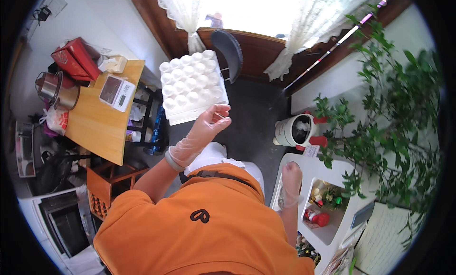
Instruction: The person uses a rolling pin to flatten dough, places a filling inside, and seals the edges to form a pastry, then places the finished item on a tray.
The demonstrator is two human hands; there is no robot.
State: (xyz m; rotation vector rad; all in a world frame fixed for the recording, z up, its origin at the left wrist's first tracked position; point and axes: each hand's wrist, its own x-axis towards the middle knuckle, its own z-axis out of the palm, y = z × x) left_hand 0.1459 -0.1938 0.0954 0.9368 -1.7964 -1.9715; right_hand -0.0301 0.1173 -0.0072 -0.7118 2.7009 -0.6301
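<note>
My left hand, in a thin clear glove, grips the near edge of a white tray of eggs and holds it up flat over the dark floor, between the wooden table and the window. Several rows of white eggs fill the tray. My right hand, also gloved, hangs lower at my right side with the fingers curled, above the edge of a white cabinet top. I cannot tell whether it holds anything. My orange shirt fills the lower middle of the view.
A wooden table at left carries a white kitchen scale, metal pots and red boxes. A dark chair stands by the curtained window. A white bin and leafy plant stand at right.
</note>
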